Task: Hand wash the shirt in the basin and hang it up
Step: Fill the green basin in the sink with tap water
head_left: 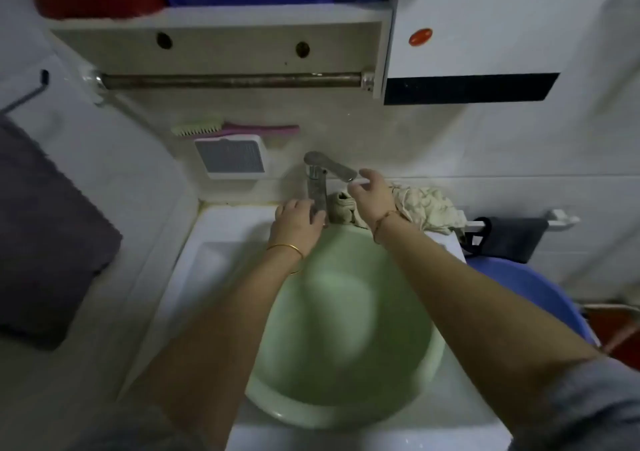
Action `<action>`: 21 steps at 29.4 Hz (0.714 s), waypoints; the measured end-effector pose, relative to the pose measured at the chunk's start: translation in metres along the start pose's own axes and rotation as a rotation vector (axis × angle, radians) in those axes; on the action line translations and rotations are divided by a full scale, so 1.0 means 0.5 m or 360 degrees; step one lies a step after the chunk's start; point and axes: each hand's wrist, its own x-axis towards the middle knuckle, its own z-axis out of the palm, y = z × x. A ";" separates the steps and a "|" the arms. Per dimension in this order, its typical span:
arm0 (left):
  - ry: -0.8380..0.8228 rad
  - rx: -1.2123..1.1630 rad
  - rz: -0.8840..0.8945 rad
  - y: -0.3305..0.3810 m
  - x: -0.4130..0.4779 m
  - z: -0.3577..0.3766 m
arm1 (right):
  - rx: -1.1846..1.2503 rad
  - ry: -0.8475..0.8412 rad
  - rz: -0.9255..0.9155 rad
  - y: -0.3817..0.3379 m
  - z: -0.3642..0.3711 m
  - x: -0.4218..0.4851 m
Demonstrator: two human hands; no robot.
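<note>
**HANDS AT THE TAP: BASIN NOT YET LOADED**

**Grip state.** The left hand [298, 220] holds the lower column of the tap [317, 187], with its fingers bent round the metal. The right hand [372, 196] is loosely spread and holds nothing. Its forefinger tip lies just beside the free end of the lever [341, 170] and its thumb sits below. The blur does not show whether either digit touches the lever.

**Layout, largest item first.**
1. The white sink [214, 242] carries the whole work area.
2. The green basin [398, 312] sits in the sink, with its far rim under the tap. There is no garment in it. Whether it holds water cannot be told.
3. The shirt [429, 208], a crumpled cream bundle, lies on the back ledge of the sink to the right of the tap. It is behind the right wrist and outside the basin.
4. The rail [232, 81] is mounted on the wall above the tap, and nothing hangs on it.

**Step in hand.** Judged from this layout, the task is at its start: setting the water supply for the basin. No stream is visible at the spout. Washing and hanging both remain to be done.

**Next move.** The right hand probably needs to close on the lever end and lift or swing it, while the left hand steadies the tap. The spout should discharge inside the basin rim, not into the sink. Once the basin is filled, the shirt has to be moved from the ledge into the basin.
</note>
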 end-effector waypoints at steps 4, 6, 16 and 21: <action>0.0032 0.0104 0.0022 -0.018 0.010 0.000 | 0.0418 0.0018 0.0164 -0.012 0.024 0.036; 0.0015 0.0115 0.0016 -0.024 0.018 0.003 | 0.0537 0.0054 0.0197 -0.012 0.030 0.048; -0.0007 0.0072 0.0022 -0.047 0.041 0.012 | 0.0804 0.0009 0.0185 -0.036 0.031 0.074; 0.0014 0.0075 0.0026 -0.036 0.037 0.006 | 0.0760 0.0037 0.0146 -0.055 0.034 0.079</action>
